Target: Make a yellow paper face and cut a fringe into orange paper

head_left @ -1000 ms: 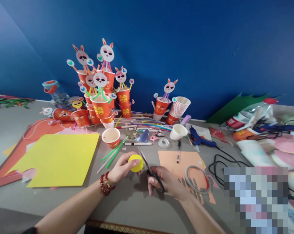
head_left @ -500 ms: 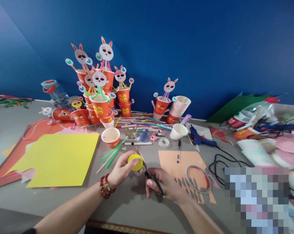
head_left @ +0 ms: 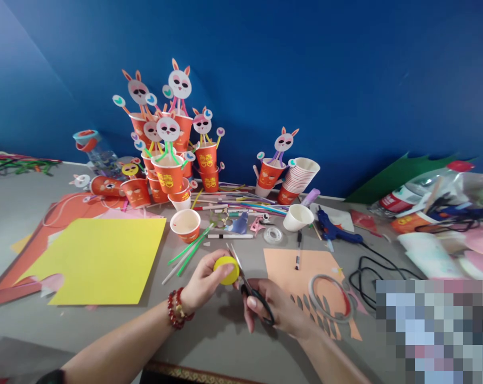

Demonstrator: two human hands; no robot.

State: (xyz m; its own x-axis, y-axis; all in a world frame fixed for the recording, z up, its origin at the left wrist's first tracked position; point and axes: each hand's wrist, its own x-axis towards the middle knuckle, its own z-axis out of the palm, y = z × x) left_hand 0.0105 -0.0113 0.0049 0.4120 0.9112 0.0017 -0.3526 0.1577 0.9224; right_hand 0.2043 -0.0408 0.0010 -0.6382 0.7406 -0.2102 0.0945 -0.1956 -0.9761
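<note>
Pinched in my left hand (head_left: 207, 277) is a round yellow paper disc (head_left: 230, 273), my thumb lying across its face. My right hand (head_left: 267, 304) grips scissors (head_left: 249, 290) by their black handles. The scissor blades point up and away, parted slightly, right beside the disc's right edge; whether they touch the paper I cannot tell. Left of my hands lies a large yellow paper sheet (head_left: 105, 261) with a cut-out edge. On the right is an orange paper sheet (head_left: 301, 261) with leaf-shaped holes, and a roll of tape (head_left: 331, 298) rests on it.
Rabbit-faced paper cups (head_left: 169, 170) stand stacked at the back left. A cup stack (head_left: 301, 176) and a white cup (head_left: 298, 217) stand at back right. Green straws (head_left: 191, 248), a pen (head_left: 298, 250), a blue glue gun (head_left: 335, 230) with its cord, and a bottle (head_left: 425, 186) lie about.
The whole view has shifted slightly, so things appear a little further right. The scissor blades look a bit more parted beside the disc. Both hands keep their holds.
</note>
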